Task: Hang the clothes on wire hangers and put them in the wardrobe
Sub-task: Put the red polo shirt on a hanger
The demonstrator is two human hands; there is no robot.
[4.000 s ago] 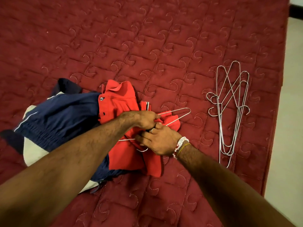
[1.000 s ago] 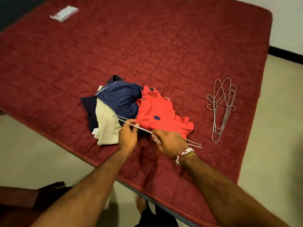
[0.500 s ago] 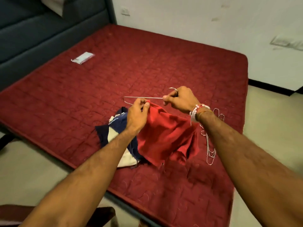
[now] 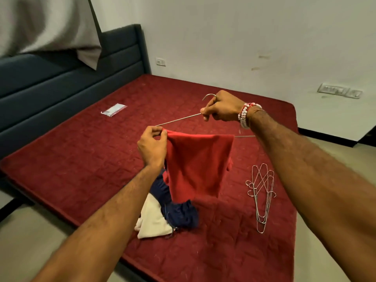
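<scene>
The fingers (image 4: 205, 116) of the right hand (image 4: 222, 106) are curled tight around the neck of the wire hanger (image 4: 179, 119), just under its hook. The fingers (image 4: 159, 132) of the left hand (image 4: 151, 148) are pinched together on the top left corner of the red shirt (image 4: 199, 165), at the left end of the hanger. Both hands hold the hanger in the air above the bed (image 4: 81, 159), with its long axis going from left to right. The shirt hangs down from it, and a bare piece of wire shows past the shirt's right edge. I think the cloth must next be spread along this axis, and the left hand, already on the cloth, is nearer for that. Below lie a navy garment (image 4: 181, 215) and a cream garment (image 4: 152, 222), with the spare hangers (image 4: 261, 197) to the right. No wardrobe is in view.
</scene>
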